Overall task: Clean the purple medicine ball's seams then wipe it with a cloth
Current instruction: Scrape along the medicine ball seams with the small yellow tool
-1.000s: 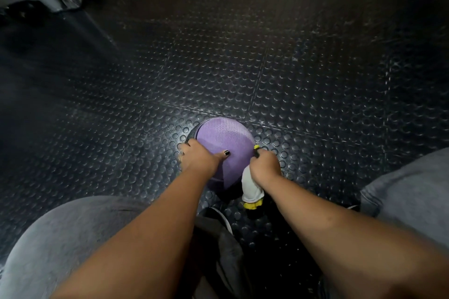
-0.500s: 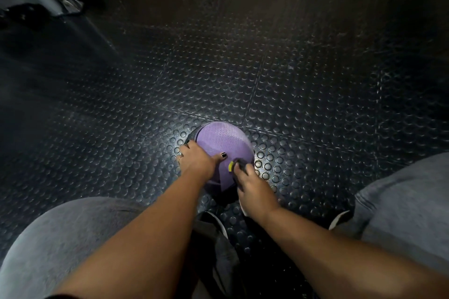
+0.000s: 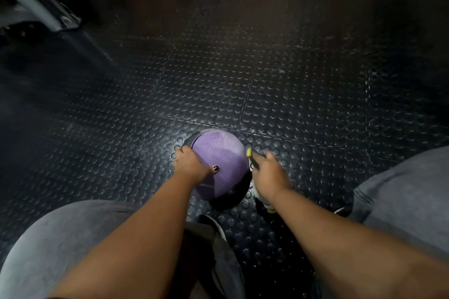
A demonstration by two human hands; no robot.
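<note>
Down on the studded rubber floor, purple medicine ball, resting between two bent knees in grey trousers. Left hand spread over the ball's left shoulder, palm down, thumb with a dark-painted nail stretched across the purple panel; grasping nothing, only pinning the ball still. Right hand just beside the ball's right edge, clenched around a small brush with a yellow tip poking out toward the seam line where purple meets the dark band; white handle end showing below the wrist, blurred, so exact shape hard to tell. Seam cleaning apparently under way; no cloth clearly in sight. To do this step well: keep the left palm heavy so the ball cannot roll on the rubber studs; run the bristles along the groove rather than across it, short strokes, tip angled into the channel. Turn the ball a little with the left hand to bring fresh seam up, rather than reaching round blind. Light pressure likely enough on textured rubber; too much and the ball skids away. Wiping afterwards, once every seam is done.
</note>
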